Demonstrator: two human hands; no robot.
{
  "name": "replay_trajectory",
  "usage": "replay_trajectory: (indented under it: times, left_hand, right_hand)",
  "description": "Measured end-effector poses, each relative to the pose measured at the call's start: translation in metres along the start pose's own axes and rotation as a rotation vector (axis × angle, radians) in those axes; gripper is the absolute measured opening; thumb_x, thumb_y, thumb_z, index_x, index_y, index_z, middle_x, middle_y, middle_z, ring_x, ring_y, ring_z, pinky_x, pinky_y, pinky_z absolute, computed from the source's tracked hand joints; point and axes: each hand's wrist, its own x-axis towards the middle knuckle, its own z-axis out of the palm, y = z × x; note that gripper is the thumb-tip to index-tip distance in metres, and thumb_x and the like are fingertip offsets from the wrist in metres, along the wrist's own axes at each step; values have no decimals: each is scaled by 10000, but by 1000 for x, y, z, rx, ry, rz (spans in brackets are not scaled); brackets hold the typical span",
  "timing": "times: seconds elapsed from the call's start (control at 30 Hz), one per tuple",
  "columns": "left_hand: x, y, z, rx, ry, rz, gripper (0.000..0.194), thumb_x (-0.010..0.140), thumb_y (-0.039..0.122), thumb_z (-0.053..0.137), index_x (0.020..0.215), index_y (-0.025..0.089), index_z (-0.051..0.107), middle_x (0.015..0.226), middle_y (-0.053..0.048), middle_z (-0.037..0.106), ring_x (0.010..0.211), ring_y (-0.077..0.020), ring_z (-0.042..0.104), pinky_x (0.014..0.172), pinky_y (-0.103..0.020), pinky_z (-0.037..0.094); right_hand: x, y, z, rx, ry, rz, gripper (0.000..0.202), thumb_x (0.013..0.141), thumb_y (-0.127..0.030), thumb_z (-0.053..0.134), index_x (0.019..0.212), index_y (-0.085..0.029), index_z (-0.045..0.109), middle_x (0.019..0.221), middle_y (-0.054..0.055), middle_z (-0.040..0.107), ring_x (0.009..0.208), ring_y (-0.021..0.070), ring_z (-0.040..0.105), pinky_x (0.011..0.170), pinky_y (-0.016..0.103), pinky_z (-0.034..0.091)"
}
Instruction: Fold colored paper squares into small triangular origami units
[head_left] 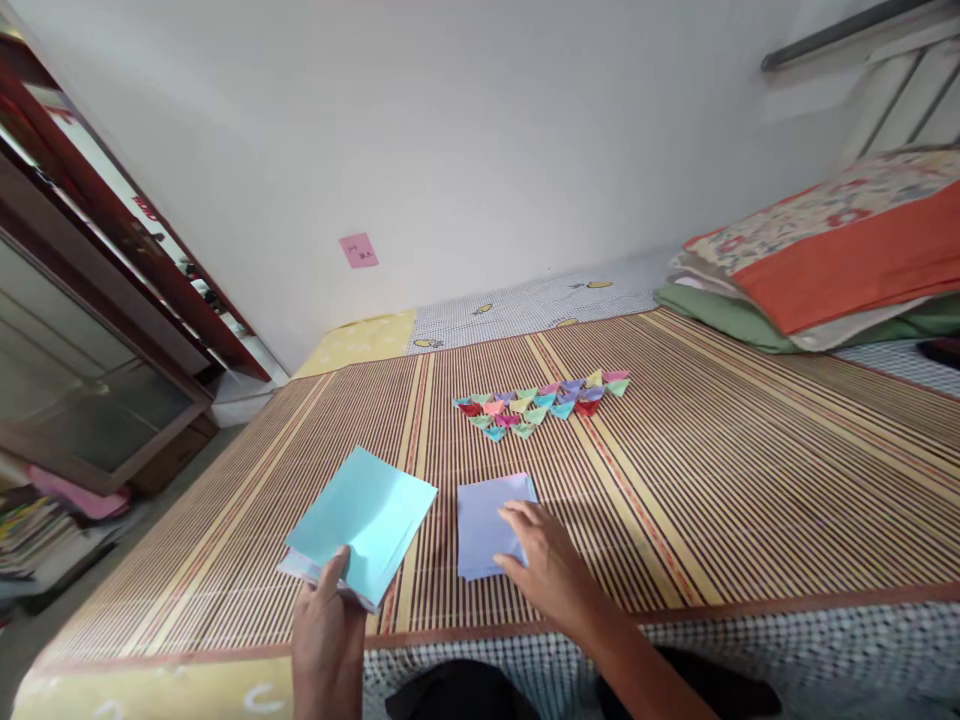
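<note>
My left hand [330, 620] grips a stack of paper sheets [367, 515] by its near edge, thumb on top. The top sheet is light blue, and paler sheets show beneath it. A second stack of paper [484, 525], purple on top with a blue edge at the right, lies flat on the striped mat. Over its right side is my right hand [544, 560], fingers bent and apart, with nothing visible between them. Whether its fingertips touch the purple sheet I cannot tell. Farther back, several small folded paper boats [536, 402] in many colours stand in rows.
A striped bamboo mat [697, 470] covers the bed. Folded bedding [847, 250] in orange, floral and green is piled at the back right. A pink note [358, 250] is stuck to the white wall. At the left are a glass-fronted cabinet [82, 380] and a doorway.
</note>
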Motion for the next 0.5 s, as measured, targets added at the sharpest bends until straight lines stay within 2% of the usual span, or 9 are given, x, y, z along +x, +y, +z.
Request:
replay_trajectory:
  times: [0.1,0.17,0.33,0.43,0.5]
  left_hand:
    - [8,7,-7,1,21,23,199,807,41,666,971,150,701,829,-10,711,735,-131,692,650,-191,607]
    - [11,8,-10,21,24,32,161,783,41,681,903,148,678,777,0,685,694,-129,679,623,-191,603]
    - [2,-2,-11,104,-18,50,179,704,100,740,840,151,635,646,31,628,487,-119,583,412,-188,483]
    - [-10,-14,-5,176,-73,71,220,702,212,795,852,151,647,602,38,624,433,-129,556,394,-222,467]
    - [-19,-24,2,406,-113,295,215,798,342,749,794,169,622,533,51,575,372,-132,499,365,-242,433]
  right_hand:
    - [-3,15,4,-10,-74,-11,602,683,-77,838,1268,-136,706,1370,201,667,1307,411,596,1124,586,472]
    - [-5,18,8,-6,-106,-10,589,670,-49,823,1243,-152,728,1378,196,671,1319,419,591,1130,596,461]
    - [-6,16,13,72,-93,29,449,722,-50,776,1162,-136,760,1346,225,677,1311,441,594,1124,632,443]
    - [-4,10,6,187,-48,49,432,787,-113,738,1216,-157,728,1362,201,666,1312,405,600,1122,598,461]
    - [-1,2,-1,283,-12,61,380,894,-187,654,1272,-181,687,1332,170,683,1277,345,634,1092,532,506]
